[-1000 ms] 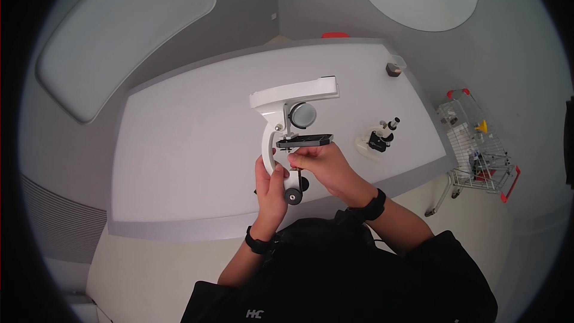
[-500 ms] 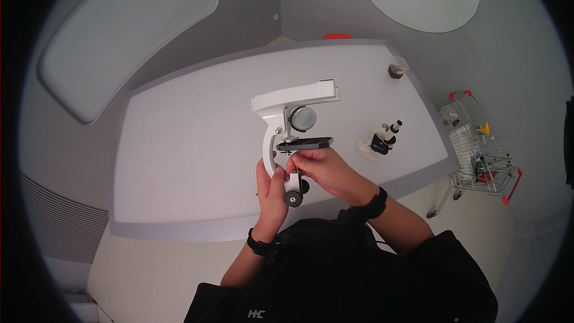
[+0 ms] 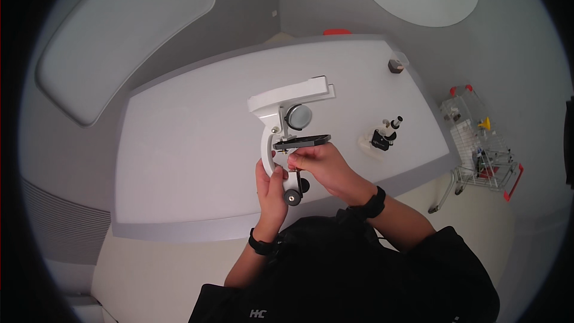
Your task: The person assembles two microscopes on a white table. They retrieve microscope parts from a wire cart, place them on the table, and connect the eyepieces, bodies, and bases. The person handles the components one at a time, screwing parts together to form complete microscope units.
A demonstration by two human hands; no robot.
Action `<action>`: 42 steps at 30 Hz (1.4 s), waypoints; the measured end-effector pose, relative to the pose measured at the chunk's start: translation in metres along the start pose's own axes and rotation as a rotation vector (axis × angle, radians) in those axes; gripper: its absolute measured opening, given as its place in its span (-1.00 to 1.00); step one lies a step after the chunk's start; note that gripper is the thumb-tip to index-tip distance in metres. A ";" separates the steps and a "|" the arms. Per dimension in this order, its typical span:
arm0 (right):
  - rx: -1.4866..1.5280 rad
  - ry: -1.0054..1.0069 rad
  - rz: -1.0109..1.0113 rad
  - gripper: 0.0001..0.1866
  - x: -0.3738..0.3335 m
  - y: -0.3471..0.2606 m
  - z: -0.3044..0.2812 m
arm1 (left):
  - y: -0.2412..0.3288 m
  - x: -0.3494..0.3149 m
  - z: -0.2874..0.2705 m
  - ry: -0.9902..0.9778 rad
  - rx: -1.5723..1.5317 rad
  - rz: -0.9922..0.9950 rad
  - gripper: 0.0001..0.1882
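Note:
A white microscope stand is held above the near part of the table, turned over, its base up and away from me. A round mirror sits between the base and the flat black stage. My left hand is closed around the curved white arm, close to the black focus knob. With thumb and fingers pinched together, my right hand works just below the stage, beside the metal rack end. Whatever small part lies in that pinch is too hidden to name.
On the right of the white table stands a small black-and-white microscope part with a tube. A clear container with dark contents is at the far right corner. Beyond the right edge stands a wire cart carrying assorted items.
The microscope stand has shifted very slightly to the left in view. My right fingers have moved a little under the stage; the left hand keeps its hold.

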State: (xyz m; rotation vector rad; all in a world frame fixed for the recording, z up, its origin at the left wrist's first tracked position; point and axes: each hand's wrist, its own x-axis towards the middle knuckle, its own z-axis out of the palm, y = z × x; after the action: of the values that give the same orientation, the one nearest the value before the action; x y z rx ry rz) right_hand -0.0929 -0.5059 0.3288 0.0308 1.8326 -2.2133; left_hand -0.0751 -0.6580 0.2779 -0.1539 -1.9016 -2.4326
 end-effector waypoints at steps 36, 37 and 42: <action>-0.281 0.022 -0.467 -0.80 -0.010 0.001 0.005 | 0.008 -0.017 -0.003 0.144 0.361 0.392 -0.54; -0.326 0.030 -0.510 -0.80 -0.010 0.000 0.006 | 0.009 -0.018 -0.003 0.150 0.385 0.410 -0.54; -0.395 -0.003 -0.511 -0.85 -0.014 0.004 0.006 | 0.012 -0.021 -0.003 0.128 0.335 0.441 -0.55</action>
State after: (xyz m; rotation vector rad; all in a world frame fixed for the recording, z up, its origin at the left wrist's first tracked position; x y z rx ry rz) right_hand -0.0779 -0.5093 0.3290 -0.5748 2.4533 -2.0767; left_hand -0.0528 -0.6644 0.2866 -0.3488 -1.9354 -1.7801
